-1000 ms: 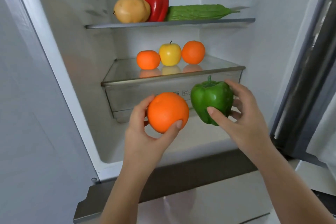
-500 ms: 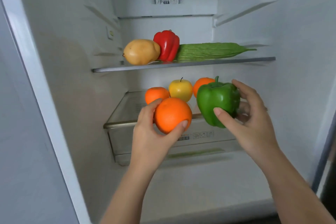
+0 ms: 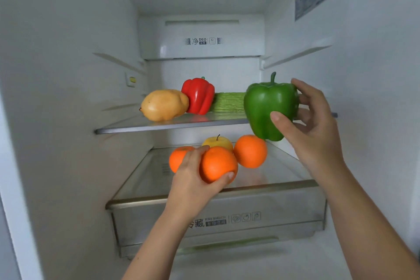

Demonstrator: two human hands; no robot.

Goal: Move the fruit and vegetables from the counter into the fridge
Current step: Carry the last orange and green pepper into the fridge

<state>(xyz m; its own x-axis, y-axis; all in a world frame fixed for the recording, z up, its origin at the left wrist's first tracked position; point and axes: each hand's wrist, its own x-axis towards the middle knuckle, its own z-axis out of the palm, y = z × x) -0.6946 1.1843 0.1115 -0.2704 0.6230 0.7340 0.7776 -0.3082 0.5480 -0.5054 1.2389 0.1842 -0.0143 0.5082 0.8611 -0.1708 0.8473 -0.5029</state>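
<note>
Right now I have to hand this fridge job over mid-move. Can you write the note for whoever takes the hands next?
Left hand: grips an orange above the drawer cover, not yet set down.
Right hand: holds the green pepper at the right end of the upper shelf, not yet set down.
Done: potato, red pepper and bitter gourd lie on the upper shelf; two loose oranges and a yellow apple sit on the drawer cover.
Left: place both held items and let go. The counter is out of view, so I cannot tell whether more waits there.
</note>
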